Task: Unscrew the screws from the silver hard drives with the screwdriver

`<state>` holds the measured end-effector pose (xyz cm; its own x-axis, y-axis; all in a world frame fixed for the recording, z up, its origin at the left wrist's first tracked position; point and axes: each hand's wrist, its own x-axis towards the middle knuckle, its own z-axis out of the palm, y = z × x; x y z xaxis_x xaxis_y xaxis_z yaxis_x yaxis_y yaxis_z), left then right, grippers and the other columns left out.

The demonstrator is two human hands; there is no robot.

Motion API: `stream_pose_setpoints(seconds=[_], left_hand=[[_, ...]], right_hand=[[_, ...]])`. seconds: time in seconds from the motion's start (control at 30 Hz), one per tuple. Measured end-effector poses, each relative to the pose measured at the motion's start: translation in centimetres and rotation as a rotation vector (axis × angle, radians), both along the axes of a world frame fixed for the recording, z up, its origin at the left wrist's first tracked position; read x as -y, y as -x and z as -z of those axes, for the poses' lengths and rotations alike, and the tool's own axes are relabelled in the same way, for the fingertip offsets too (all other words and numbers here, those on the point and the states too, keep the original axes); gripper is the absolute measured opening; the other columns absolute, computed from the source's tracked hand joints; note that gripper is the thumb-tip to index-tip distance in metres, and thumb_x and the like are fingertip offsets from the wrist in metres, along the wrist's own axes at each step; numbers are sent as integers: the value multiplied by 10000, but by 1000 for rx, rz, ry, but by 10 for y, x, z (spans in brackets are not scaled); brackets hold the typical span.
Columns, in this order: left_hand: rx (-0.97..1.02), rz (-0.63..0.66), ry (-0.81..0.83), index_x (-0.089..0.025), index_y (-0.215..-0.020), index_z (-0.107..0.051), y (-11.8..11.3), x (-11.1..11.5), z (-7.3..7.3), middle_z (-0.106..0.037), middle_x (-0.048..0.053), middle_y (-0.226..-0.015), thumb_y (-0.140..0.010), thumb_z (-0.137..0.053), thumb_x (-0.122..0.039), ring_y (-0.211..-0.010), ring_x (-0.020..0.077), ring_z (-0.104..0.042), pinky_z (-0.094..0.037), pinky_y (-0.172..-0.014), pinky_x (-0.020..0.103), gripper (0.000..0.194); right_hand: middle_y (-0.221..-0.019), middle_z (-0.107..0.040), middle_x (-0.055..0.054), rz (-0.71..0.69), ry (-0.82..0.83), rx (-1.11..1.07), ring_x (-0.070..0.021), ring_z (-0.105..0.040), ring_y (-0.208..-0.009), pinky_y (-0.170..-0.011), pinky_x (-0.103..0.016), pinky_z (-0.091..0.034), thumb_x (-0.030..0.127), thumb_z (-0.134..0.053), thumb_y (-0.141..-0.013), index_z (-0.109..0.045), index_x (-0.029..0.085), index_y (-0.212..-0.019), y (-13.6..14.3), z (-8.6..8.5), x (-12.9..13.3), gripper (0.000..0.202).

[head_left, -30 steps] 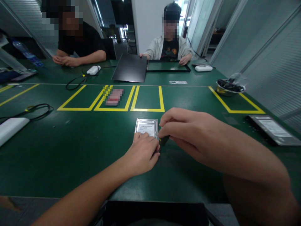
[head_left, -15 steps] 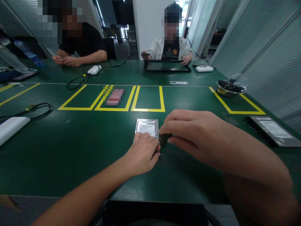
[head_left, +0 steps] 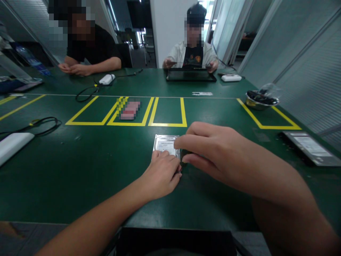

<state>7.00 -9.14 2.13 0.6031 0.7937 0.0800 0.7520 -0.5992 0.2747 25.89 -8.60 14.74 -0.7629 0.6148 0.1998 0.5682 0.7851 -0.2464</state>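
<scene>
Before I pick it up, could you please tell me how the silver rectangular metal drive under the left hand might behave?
The silver rectangular metal drive would likely be stiff, given its metal casing. Lying flat on the green table, it seems unlikely to roll or tip. Its smooth, shiny top may be slippery.

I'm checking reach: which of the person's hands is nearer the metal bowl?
Right. The right hand is left of the metal bowl, on its near side; the left hand is farther left, on the silver drive.

Right hand [head_left: 220, 153] — arched, pinched
</scene>
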Motion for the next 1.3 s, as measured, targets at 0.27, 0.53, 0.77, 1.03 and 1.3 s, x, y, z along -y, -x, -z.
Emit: stream_pose_setpoints(seconds=[0.27, 0.53, 0.77, 1.03, 1.3], left_hand=[[7, -2, 8, -192, -858, -587, 1, 0, -1, -670, 87, -969, -867, -550, -312, -989, 299, -528, -309, -801, 442, 126], [5, -2, 15, -193, -856, -588, 3, 0, -2, -659, 71, -925, -860, -561, -300, -958, 291, -531, -301, -800, 436, 110], [7, 1, -4, -192, -850, -590, 3, -1, 0, -661, 90, -959, -865, -563, -308, -994, 303, -528, -304, -808, 445, 120], [-2, 5, 0, -190, -864, -591, 4, -1, -1, -668, 88, -967, -873, -553, -319, -979, 300, -544, -314, -815, 457, 135], [18, -4, 16, -192, -833, -590, 3, 0, -1, -672, 80, -939, -863, -572, -310, -967, 293, -542, -305, -802, 446, 122]], right_hand=[[-1019, -612, -72, -27, 32, -6, -155, -579, -864, -775, -283, -447, 110, -490, -939, -646, 161, -935, -1, -1, 0, 165], [-978, -624, -54, -18, 69, 4, -143, -571, -822, -712, -262, -423, 126, -470, -955, -647, 173, -982, -1, -5, 0, 185], [-914, -598, -50, 26, 39, 27, -143, -546, -776, -673, -262, -397, 147, -520, -937, -650, 165, -937, 1, -4, 1, 130], [-1000, -617, -57, -47, 75, 0, -146, -554, -829, -744, -275, -415, 139, -462, -960, -640, 172, -1056, -2, -7, 3, 205], [-942, -611, -60, 11, 58, 13, -141, -558, -776, -681, -260, -419, 153, -477, -959, -667, 169, -980, -1, -5, 1, 191]])
